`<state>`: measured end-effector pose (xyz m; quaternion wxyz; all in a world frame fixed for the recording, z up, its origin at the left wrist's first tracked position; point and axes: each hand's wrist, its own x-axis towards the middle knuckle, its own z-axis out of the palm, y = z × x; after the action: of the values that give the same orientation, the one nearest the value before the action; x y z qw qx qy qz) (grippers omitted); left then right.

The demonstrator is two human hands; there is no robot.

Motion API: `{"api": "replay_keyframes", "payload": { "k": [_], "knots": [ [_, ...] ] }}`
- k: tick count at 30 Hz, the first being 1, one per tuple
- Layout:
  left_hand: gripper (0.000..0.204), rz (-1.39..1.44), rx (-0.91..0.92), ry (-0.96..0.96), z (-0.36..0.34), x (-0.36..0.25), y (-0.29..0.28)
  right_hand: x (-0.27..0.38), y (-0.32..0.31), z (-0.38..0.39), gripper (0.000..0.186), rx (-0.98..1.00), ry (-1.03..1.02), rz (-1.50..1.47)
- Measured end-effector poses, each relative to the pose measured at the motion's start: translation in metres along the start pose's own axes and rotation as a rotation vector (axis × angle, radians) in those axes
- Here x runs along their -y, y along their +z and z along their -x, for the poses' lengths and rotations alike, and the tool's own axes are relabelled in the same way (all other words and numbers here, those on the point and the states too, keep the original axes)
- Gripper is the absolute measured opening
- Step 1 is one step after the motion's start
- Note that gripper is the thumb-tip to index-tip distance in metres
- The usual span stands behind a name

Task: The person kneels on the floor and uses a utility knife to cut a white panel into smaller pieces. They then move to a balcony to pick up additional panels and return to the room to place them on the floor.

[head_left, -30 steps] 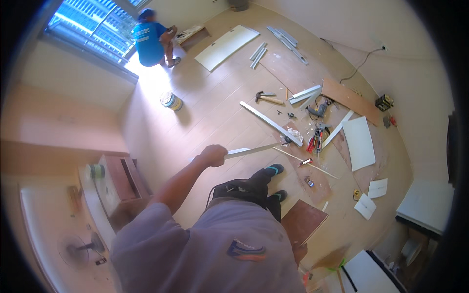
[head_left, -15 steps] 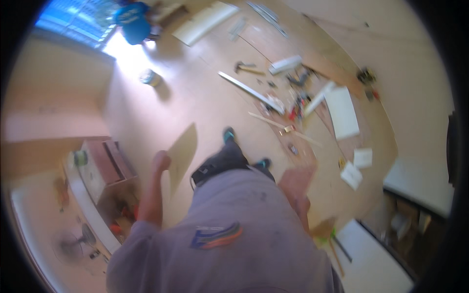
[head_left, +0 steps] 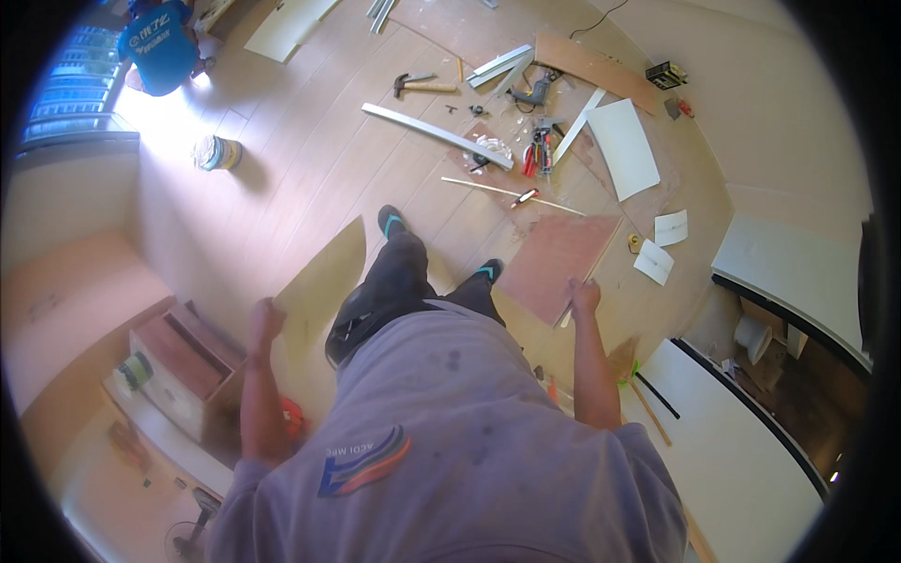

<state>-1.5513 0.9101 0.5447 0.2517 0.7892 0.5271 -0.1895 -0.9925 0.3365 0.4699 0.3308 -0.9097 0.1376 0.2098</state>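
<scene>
My left hand (head_left: 267,321) is closed on the edge of a thin, pale yellowish board (head_left: 324,277), which hangs out beside my left leg. My right hand (head_left: 584,296) is closed round the near right edge of a reddish-brown board (head_left: 554,258), held out flat over the floor at my right. A thin pale edge shows along that board near my fingers. Beyond it on the floor lie a thin wooden strip (head_left: 479,188) and a red-handled tool (head_left: 526,198).
A hammer (head_left: 427,86), a long white metal bar (head_left: 432,133), a power drill (head_left: 535,91) and a white panel (head_left: 623,150) lie ahead. A bucket (head_left: 218,153) stands at far left, near a crouching person in blue (head_left: 161,52). Drawers (head_left: 183,361) are left; a white-topped counter (head_left: 713,441) is right.
My right hand and the reddish-brown board have come out from beside my body and are fully in view. The pale board has swung outward to the left. My view has shifted.
</scene>
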Motion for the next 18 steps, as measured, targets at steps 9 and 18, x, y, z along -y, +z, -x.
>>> {"api": "replay_keyframes", "payload": {
  "k": [9,18],
  "knots": [
    [0.024,-0.024,0.078,0.224,-0.124,-0.09,-0.133,0.223,0.147,-0.067,0.036,0.041,0.128,-0.622],
    [0.043,0.136,-0.126,-0.153,-0.219,-0.141,-0.204,0.332,0.379,-0.187,0.043,0.074,0.411,-1.131]
  ]
}}
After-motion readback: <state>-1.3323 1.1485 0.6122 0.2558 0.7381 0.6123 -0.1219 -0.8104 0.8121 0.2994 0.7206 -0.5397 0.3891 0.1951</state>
